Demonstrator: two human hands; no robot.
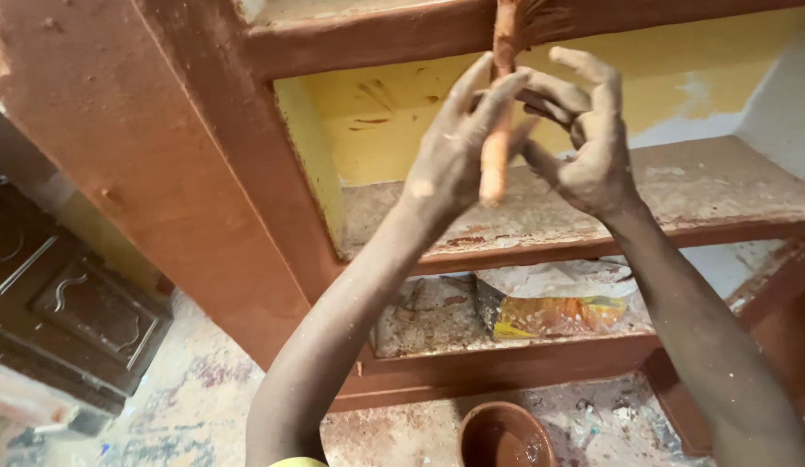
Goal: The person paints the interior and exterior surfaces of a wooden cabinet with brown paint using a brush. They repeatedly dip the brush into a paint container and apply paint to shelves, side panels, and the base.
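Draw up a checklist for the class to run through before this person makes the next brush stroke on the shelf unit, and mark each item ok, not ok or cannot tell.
1. Brush handle gripped: ok, the left hand is wrapped around it.
2. Right hand supporting: cannot tell, its fingers curl open beside the handle.
3. Bristles at the upper shelf edge: ok, they meet the brown rail.
4. Bristles loaded with paint: cannot tell, blurred.
5. Paint bowl within reach: ok, on the floor below.
6. Lower shelf free of clutter: not ok, a crumpled packet lies there.
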